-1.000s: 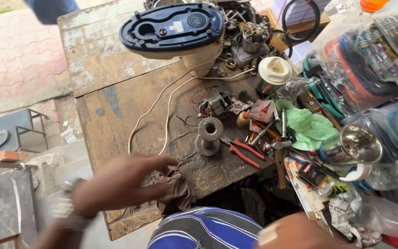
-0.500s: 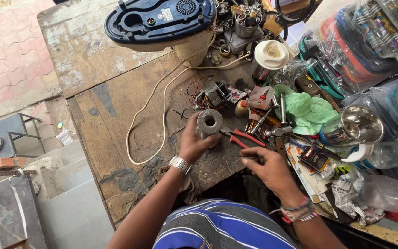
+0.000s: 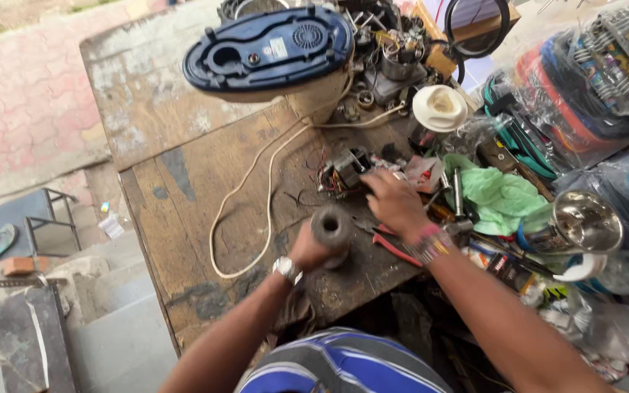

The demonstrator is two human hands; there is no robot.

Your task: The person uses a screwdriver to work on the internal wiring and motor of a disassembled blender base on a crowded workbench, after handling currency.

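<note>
My left hand (image 3: 307,253) is wrapped around a grey spool (image 3: 331,227) with a hole in the middle — I hold it up just above the wooden bench (image 3: 183,196). My fingers are closed tight around its lower part, and my watch (image 3: 286,269) shows on that wrist.

My right hand (image 3: 393,204) is stretched out over the clutter at the middle of the bench. It lies palm down with the fingers close together, on a small part with red and dark wires (image 3: 343,173). I cannot tell if those fingers pinch anything, because the picture is blurry there. Colourful bands (image 3: 431,244) sit on that wrist.

Just under my right wrist lie pliers with red handles (image 3: 391,246), flat on the wood. A green plastic bag (image 3: 500,198) is bunched up right beside that hand.

A white cord (image 3: 256,196) loops across the wood, from near my left hand up to a big machine with a blue top (image 3: 271,51) at the far end of the bench. Near it stands a white cap (image 3: 440,108). A shiny metal bowl (image 3: 584,222) sits far off on my right, among bags of parts. Low down I see my striped shirt (image 3: 343,364).
</note>
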